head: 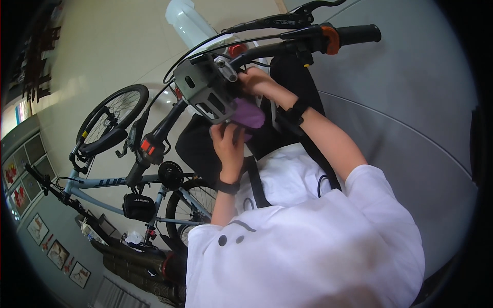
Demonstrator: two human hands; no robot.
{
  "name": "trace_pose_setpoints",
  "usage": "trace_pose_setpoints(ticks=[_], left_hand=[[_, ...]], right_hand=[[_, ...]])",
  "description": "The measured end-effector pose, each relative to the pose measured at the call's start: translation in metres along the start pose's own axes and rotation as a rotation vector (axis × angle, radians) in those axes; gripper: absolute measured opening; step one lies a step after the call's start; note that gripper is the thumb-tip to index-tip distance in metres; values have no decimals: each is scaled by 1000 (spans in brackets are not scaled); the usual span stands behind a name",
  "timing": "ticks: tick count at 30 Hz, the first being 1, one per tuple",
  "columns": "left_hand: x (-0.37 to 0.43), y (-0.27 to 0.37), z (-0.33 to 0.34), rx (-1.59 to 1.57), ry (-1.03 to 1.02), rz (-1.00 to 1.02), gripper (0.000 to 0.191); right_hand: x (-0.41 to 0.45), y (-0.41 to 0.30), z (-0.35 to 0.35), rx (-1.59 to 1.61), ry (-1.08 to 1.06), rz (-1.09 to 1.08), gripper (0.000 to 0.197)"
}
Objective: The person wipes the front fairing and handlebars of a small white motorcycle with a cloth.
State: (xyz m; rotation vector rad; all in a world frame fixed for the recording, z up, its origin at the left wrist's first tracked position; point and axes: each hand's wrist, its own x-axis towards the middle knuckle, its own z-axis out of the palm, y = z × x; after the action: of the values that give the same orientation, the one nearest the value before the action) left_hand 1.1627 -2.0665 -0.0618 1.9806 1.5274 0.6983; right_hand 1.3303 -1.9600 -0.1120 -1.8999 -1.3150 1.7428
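A grey slotted metal bracket [200,86] sits at the middle of a motorbike's black handlebar [265,52]. My left hand [227,144] is at the bracket's lower edge, fingers bent upward beside a purple piece [249,113] that looks like cloth. Whether the fingers grip the bracket, the purple piece or something small is unclear. My right hand [256,81] reaches in behind the silver handlebar clamp [226,68], its fingertips mostly hidden. Dark bands circle both wrists.
At right is the black handgrip [358,34] with an orange collar and a brake lever [285,22]. Cables [181,63] arch over the bracket. A red-marked switch housing [150,148] is at left. Beyond are a white fender [188,25] and a blue-grey bicycle [98,183].
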Motion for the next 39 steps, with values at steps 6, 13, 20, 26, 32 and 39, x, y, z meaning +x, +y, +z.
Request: trace_pose_setpoints(ticks=[6, 13, 20, 26, 32, 39], left_hand=[[2, 3, -6, -16, 9, 32, 24], [-27, 10, -84, -184, 535, -92, 24], [-32, -20, -163, 498, 681, -184, 40], [11, -40, -164, 289, 566, -222, 41], [38, -40, -174, 218, 539, -245, 42], [67, -46, -177, 120, 531, -342, 44]], right_hand=[[-41, -4, -6, 412, -12, 7, 29], [-173, -35, -74, -263, 523, -688, 20], [-189, -26, -161, -983, 921, -527, 51], [-159, -30, -196, -1116, 611, -300, 28], [-150, -28, -188, -1157, 833, -671, 24], [-122, -44, -183, -1217, 951, -753, 25]])
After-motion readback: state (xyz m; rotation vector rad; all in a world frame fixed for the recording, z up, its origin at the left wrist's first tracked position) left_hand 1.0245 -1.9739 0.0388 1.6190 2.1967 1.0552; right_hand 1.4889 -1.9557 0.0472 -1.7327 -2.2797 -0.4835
